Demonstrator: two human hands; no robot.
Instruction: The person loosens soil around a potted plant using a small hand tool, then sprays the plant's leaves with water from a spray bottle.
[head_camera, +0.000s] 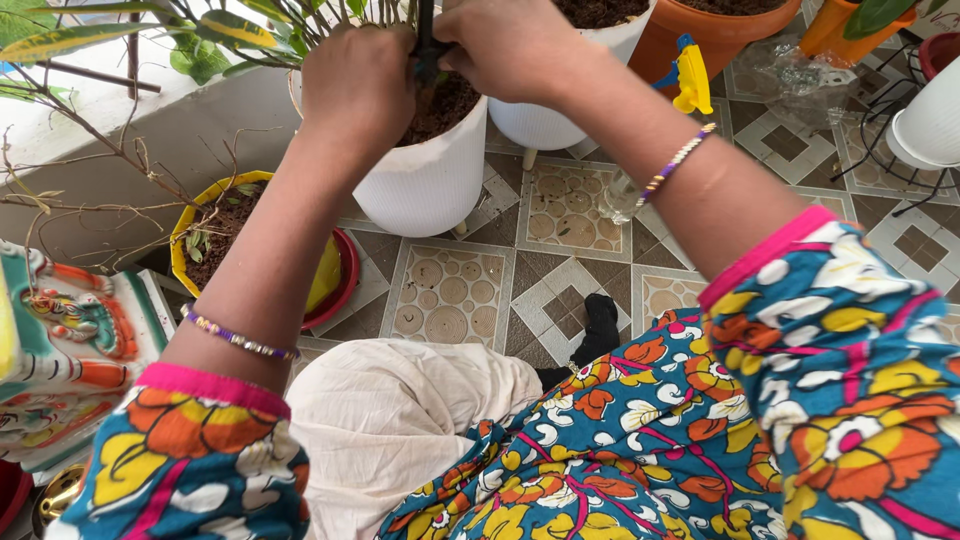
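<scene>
- Gripping a thin dark upright stem (426, 45), both hands close around it: left hand (358, 85) low, right hand (510, 45) beside.
- Beneath the fingers sits the white ribbed plastic pot (430, 185) of dark soil.
- Judging: the stem is being steadied; firm, even pressure comes next.

The patterned tile floor (560, 215) carries the pots. A white ribbed planter (425, 185) stands at centre, with a second white pot (540, 125) just behind it. A yellow pot (325, 275) sits in a red saucer (345, 285) at left. Terracotta pots (715, 35) stand farther back. A spray bottle (622, 195) stands between them.
</scene>
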